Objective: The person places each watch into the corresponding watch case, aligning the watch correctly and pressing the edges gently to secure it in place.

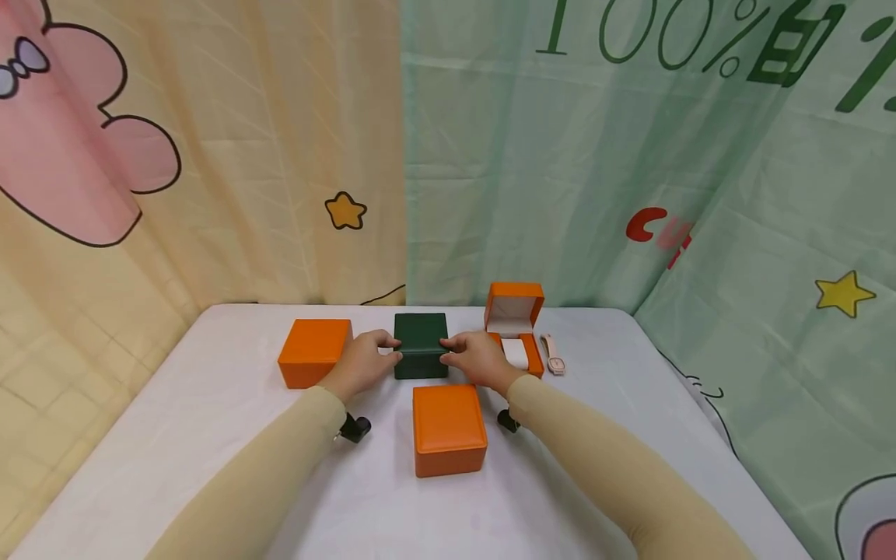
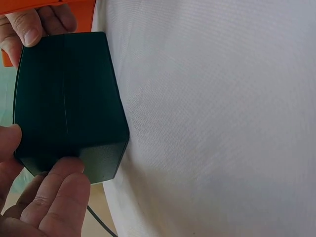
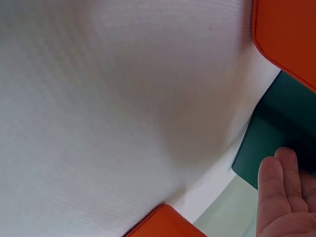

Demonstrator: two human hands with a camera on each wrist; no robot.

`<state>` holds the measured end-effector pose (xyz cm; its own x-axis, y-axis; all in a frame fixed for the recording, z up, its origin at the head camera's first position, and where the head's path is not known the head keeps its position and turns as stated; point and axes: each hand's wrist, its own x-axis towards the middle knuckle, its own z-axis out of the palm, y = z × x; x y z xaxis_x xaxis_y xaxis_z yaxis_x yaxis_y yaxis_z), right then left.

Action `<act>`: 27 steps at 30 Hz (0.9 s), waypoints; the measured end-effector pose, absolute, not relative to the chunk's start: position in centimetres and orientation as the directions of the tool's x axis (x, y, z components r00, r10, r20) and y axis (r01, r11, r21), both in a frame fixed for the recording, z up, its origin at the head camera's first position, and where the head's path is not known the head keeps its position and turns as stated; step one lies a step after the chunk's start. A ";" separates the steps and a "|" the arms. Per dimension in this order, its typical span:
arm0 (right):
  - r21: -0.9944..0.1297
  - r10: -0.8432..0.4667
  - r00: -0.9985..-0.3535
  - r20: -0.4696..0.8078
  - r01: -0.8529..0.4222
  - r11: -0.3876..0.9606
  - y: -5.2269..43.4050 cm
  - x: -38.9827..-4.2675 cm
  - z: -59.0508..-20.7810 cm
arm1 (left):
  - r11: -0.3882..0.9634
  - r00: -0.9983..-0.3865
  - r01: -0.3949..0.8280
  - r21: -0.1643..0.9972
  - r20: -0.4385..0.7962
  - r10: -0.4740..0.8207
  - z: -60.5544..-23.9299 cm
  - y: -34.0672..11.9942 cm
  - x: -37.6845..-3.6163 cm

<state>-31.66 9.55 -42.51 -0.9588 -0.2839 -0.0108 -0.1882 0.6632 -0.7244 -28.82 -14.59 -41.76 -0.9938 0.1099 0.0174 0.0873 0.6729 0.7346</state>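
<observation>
A closed dark green box [image 1: 421, 333] sits toward the back of the white table, between both hands. My left hand [image 1: 362, 361] grips its left side; in the left wrist view, fingertips [image 2: 69, 165] press the side face and another digit lies at the top corner. At the right side my right hand [image 1: 481, 359] holds the box, with straight fingers [image 3: 271, 182] along that face in the right wrist view. A thin seam runs across the green front. Just nearer to me stands a closed orange box [image 1: 448, 424], below the gap between the wrists.
Another closed orange box [image 1: 316, 346] stands beside the left hand. Behind the right hand, an orange box [image 1: 514, 299] has its lid up, showing a white cushion [image 1: 514, 354]. A pink watch [image 1: 554, 358] lies to its right. Curtains hang along the table's back edge.
</observation>
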 end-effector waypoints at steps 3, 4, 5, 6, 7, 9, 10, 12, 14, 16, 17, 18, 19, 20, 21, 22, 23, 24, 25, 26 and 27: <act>-0.728 -0.284 -0.959 -0.005 -0.191 0.659 9.5 -31.8 -42.5 | 0.670 -0.994 0.079 0.738 0.007 0.110 -41.5 -14.6 -28.7; -0.729 -0.283 -0.959 -0.004 -0.191 0.657 9.5 -31.8 -42.5 | 0.670 -0.994 0.078 0.738 0.004 0.110 -41.4 -14.5 -28.7; -0.731 -0.283 -0.959 -0.003 -0.191 0.655 9.6 -31.9 -42.5 | 0.669 -0.994 0.075 0.739 0.001 0.110 -41.4 -14.5 -28.7; -0.732 -0.282 -0.959 -0.002 -0.191 0.654 9.6 -31.9 -42.6 | 0.670 -0.994 0.074 0.738 0.000 0.110 -41.4 -14.5 -28.7; -0.734 -0.281 -0.960 -0.003 -0.189 0.652 9.6 -31.9 -42.6 | 0.670 -0.994 0.073 0.739 -0.001 0.109 -41.4 -14.5 -28.7; -0.734 -0.280 -0.960 -0.005 -0.187 0.653 9.5 -31.8 -42.6 | 0.670 -0.994 0.072 0.739 -0.002 0.110 -41.5 -14.5 -28.8; -0.735 -0.282 -0.960 -0.007 -0.186 0.652 9.5 -31.8 -42.6 | 0.670 -0.994 0.073 0.738 -0.001 0.110 -41.5 -14.6 -28.8; -0.735 -0.287 -0.958 -0.012 -0.187 0.652 9.5 -31.8 -42.5 | 0.674 -0.994 0.073 0.735 -0.003 0.111 -41.5 -14.6 -28.9; -0.736 -0.295 -0.955 -0.020 -0.185 0.651 9.6 -31.7 -42.3 | 0.682 -0.993 0.075 0.727 -0.007 0.116 -41.4 -14.6 -29.0; -0.740 -0.315 -0.949 -0.033 -0.189 0.646 9.8 -31.6 -42.0 | 0.698 -0.992 0.081 0.712 -0.013 0.128 -41.2 -14.5 -29.2; -0.738 -0.331 -0.943 -0.039 -0.196 0.646 9.9 -31.6 -41.9 | 0.705 -0.990 0.083 0.704 -0.020 0.136 -41.1 -14.6 -29.3; -0.730 -0.349 -0.936 -0.046 -0.207 0.651 10.1 -31.6 -41.8 | 0.714 -0.989 0.088 0.694 -0.025 0.146 -41.0 -14.6 -29.4; -0.725 -0.371 -0.927 -0.052 -0.221 0.653 10.3 -31.6 -41.6 | 0.727 -0.987 0.095 0.680 -0.029 0.155 -40.7 -14.6 -29.5; -0.721 -0.393 -0.918 -0.057 -0.234 0.652 10.6 -31.5 -41.3 | 0.742 -0.985 0.102 0.663 -0.037 0.168 -40.5 -14.7 -29.6; -0.720 -0.408 -0.911 -0.060 -0.243 0.650 11.0 -31.5 -41.0 | 0.757 -0.982 0.109 0.645 -0.046 0.181 -40.1 -14.8 -29.7; -0.725 -0.420 -0.906 -0.059 -0.250 0.642 11.4 -31.5 -40.6 | 0.771 -0.980 0.114 0.627 -0.058 0.192 -39.8 -14.8 -29.8; -0.737 -0.423 -0.904 -0.058 -0.247 0.629 11.9 -31.4 -40.1 | 0.787 -0.977 0.116 0.606 -0.071 0.199 -39.4 -14.8 -29.9; -0.751 -0.418 -0.907 -0.054 -0.239 0.616 12.5 -31.4 -39.6 | 0.804 -0.975 0.123 0.582 -0.080 0.207 -38.9 -14.9 -29.9; -0.767 -0.410 -0.911 -0.038 -0.236 0.597 13.2 -31.3 -38.9 | 0.820 -0.973 0.129 0.558 -0.089 0.213 -38.5 -14.9 -30.0; -0.789 -0.390 -0.920 -0.027 -0.220 0.573 14.1 -31.2 -38.2 | 0.832 -0.970 0.139 0.537 -0.094 0.223 -38.1 -14.8 -30.0; -0.803 -0.370 -0.929 -0.013 -0.211 0.557 15.0 -31.2 -37.6 | 0.840 -0.969 0.147 0.522 -0.095 0.228 -37.7 -14.7 -30.1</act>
<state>-31.16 14.99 -37.57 -0.9291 -0.3695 -0.0126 -0.2105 0.5569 -0.8034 -30.08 -14.74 -37.71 -0.9690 0.2280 -0.0947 0.1467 0.8403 0.5219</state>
